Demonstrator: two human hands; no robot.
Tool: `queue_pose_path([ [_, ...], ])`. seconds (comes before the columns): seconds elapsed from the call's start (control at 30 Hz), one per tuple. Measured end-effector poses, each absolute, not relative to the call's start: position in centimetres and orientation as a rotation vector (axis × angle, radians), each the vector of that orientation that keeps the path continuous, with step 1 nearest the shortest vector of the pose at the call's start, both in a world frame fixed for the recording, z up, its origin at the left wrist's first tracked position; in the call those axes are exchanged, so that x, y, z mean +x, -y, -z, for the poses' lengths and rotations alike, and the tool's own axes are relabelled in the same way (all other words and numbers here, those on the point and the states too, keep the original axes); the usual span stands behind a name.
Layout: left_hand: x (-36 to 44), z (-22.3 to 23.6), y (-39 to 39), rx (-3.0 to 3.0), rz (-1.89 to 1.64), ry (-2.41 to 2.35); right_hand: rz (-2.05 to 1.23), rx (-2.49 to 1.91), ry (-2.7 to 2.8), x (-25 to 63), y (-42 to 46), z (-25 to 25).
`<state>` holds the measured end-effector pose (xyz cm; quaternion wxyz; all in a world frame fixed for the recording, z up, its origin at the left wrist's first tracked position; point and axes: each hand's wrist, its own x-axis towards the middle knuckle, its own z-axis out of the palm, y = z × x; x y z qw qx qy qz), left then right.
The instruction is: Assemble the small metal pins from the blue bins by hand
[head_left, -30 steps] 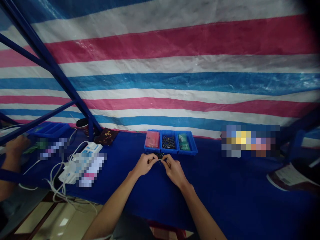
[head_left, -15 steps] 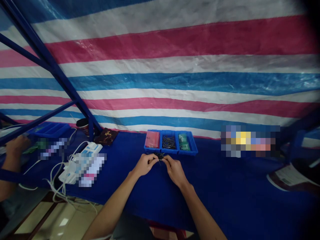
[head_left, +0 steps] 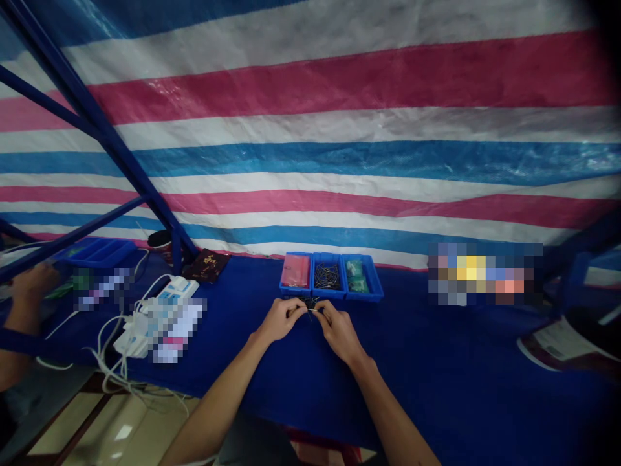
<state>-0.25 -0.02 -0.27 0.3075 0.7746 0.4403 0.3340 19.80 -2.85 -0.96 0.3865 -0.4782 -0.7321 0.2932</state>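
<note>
My left hand [head_left: 281,319] and my right hand [head_left: 338,327] meet over the blue table, both closed in a fingertip pinch. A thin, pale, pin-like piece [head_left: 313,309] spans the gap between their fingertips; its exact kind is too small to make out. Just behind the fingers lies a small dark heap of thin pieces [head_left: 308,300], partly hidden by them. Beyond it stand three joined blue bins: the left bin holds pink packets [head_left: 295,270], the middle one many thin metal pins [head_left: 327,276], and the right one green packets [head_left: 358,275].
To the left lie a white power strip [head_left: 167,304] with tangled cables and a brown packet [head_left: 207,265]. A co-worker's hand [head_left: 36,281] is at the far left beside a blue tray [head_left: 99,252]. A cup-like container [head_left: 565,343] stands far right. Striped sheeting hangs behind.
The pale thin piece now shows between my fingertips, where only dark pieces showed before. My hands have hardly moved.
</note>
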Motion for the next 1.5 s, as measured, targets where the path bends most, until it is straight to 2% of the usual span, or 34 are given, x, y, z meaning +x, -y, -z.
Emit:
queue_pose_path([
  [1.5,-0.28,0.07,0.01,2.039,-0.892,-1.168,-0.67,-1.211,1.875,19.81,2.58,1.48],
])
